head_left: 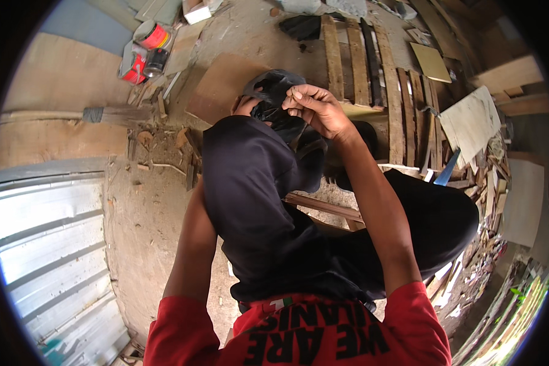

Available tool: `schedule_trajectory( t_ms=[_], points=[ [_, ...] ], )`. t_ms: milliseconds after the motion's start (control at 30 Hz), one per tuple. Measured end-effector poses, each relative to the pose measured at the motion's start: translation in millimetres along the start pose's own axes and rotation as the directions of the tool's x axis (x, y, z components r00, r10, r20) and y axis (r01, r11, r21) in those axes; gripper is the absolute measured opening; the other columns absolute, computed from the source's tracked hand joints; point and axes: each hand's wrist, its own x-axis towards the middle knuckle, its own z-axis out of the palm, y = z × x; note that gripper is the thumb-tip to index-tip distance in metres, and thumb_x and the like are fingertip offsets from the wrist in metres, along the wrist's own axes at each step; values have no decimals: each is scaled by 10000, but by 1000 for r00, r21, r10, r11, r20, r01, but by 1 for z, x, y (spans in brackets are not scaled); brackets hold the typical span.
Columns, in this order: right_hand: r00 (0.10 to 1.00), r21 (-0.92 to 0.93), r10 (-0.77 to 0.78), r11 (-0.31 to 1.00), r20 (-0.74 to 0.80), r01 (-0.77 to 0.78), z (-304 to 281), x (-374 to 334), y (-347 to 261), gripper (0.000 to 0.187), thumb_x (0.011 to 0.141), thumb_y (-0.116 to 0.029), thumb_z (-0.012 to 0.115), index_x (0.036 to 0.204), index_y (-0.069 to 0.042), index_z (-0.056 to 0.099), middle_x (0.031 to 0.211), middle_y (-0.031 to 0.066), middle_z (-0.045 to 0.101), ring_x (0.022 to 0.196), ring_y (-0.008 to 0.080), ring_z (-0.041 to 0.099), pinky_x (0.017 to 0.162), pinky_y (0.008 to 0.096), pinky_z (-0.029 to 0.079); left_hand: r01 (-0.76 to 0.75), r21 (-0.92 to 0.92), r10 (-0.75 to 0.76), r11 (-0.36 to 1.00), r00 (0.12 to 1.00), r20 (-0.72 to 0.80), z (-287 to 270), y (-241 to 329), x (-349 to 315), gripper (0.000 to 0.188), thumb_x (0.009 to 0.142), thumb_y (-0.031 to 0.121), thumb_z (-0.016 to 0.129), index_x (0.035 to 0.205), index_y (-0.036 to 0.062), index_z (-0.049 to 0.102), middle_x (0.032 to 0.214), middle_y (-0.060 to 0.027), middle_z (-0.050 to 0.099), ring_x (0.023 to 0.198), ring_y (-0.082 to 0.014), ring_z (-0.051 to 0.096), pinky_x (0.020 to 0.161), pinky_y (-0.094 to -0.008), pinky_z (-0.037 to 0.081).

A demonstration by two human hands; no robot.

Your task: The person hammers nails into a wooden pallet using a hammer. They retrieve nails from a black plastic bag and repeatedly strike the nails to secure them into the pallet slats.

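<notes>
A crumpled black plastic bag [277,119] sits just beyond my raised knee, with its mouth gathered upward. My left hand [246,107] is at the bag's left side, its fingers wrapped in the plastic; my knee and the bag hide much of it. Over the bag's right side, my right hand [317,108] is closed in a pinch, thumb against fingertips. A tiny thin piece seems to show between those fingertips, too small to name. Behind the bag a flat brown board [222,85] lies on the ground.
A slatted wooden pallet [357,61] lies beyond my right hand, near a blue-handled tool [448,168]. Red cans [151,35] stand at the far left. Wood scraps [494,195] pile up on the right; a corrugated metal sheet [55,244] stands on the left.
</notes>
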Motion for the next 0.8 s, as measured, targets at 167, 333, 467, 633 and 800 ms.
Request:
schedule_trajectory(
  t_ms=[167,333,467,633,800],
  points=[
    [995,-42,-97,995,-36,95,-5,-23,-34,155,969,-139,636,1075,-34,680,926,76,711,905,176,668,789,302,498,166,111,-175,980,982,75,-20,7,9,758,682,214,848,1355,40,544,1384,-180,537,1326,-335,472,1098,-404,373],
    [927,-137,-260,964,-269,230,-23,-69,-72,309,918,-118,684,1207,-29,621,938,56,692,862,145,639,762,281,469,234,376,-351,896,893,282,-53,34,37,779,750,335,835,1376,-3,518,1414,-233,512,1284,-352,522,1093,-402,390],
    [839,-194,-391,920,-378,341,-23,-116,-103,396,931,-96,664,1307,-7,577,943,48,676,877,139,628,784,288,481,397,7,-346,918,793,501,-80,49,77,661,845,304,771,1346,-51,528,1365,-219,562,1249,-287,556,1065,-388,414],
    [743,-361,-440,889,-504,282,-21,-158,-117,232,925,-81,669,1146,-16,649,928,47,697,803,119,639,725,252,487,174,-14,-142,985,846,514,-103,186,135,271,932,116,623,1158,-31,651,1101,-94,697,1081,-177,627,975,-317,460],
    [545,-470,-552,831,-631,297,-20,-203,-81,99,942,-99,654,1014,-33,671,902,20,709,777,76,621,712,230,482,-150,-298,249,943,911,329,-14,323,148,389,800,-8,551,1176,9,650,1236,-119,649,1168,-196,593,1017,-312,438]
  ],
)
